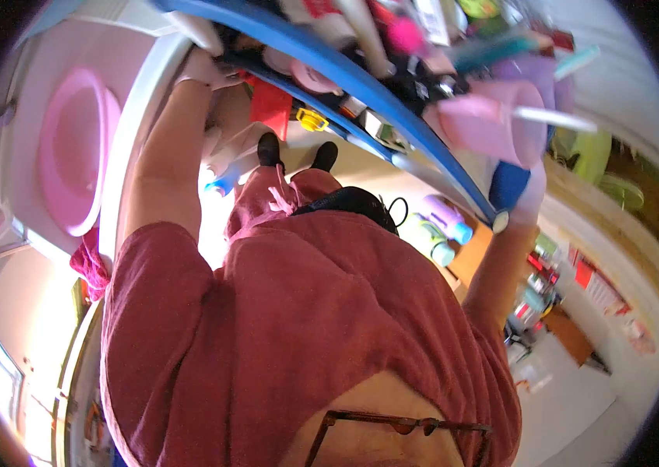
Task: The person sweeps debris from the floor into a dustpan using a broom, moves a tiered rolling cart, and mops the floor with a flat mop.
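Note:
A blue-edged rack (415,117) loaded with small items crosses the upper part of the view at a slant. My left hand (203,71) is closed on its left end, beside a white post. At the other end, my right hand (530,194) holds the rack near a blue corner piece (507,184); its fingers are blurred and partly hidden. A pink cup (493,124) with a white-handled item lies on the rack near my right hand. Below the blue edge, a red item (270,107) and a yellow item (311,120) show.
A pink basin (77,152) is at the left, with a pink cloth (90,266) below it. Purple (445,216) and green (432,240) bottles stand right of my body. My dark shoes (269,149) show beneath the rack. A counter edge (609,226) runs along the right.

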